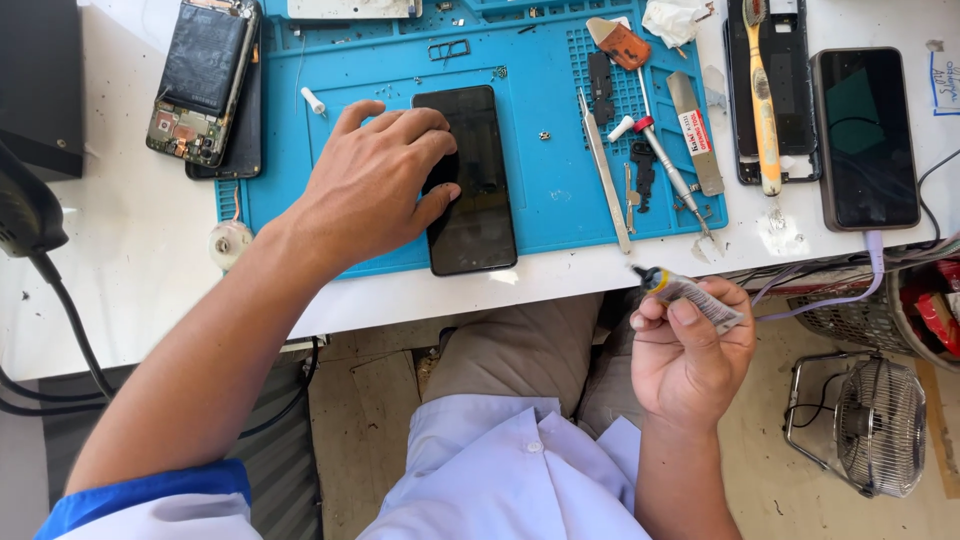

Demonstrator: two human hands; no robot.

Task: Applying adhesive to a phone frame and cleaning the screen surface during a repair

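On the blue mat [560, 200]: left hand [375, 185] flat, open on black phone [480, 215], near mat's front edge | right hand [690, 355] off table [130, 250], grip closed on glue tube [690, 292]

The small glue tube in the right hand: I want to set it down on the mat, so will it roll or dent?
The glue tube, pinched in the right hand, looks crinkled and flattened toward its tail, so it probably dents easily under a firm squeeze. That flattened body should keep it from rolling far on the blue mat. It seems light, judging by the loose fingertip hold.
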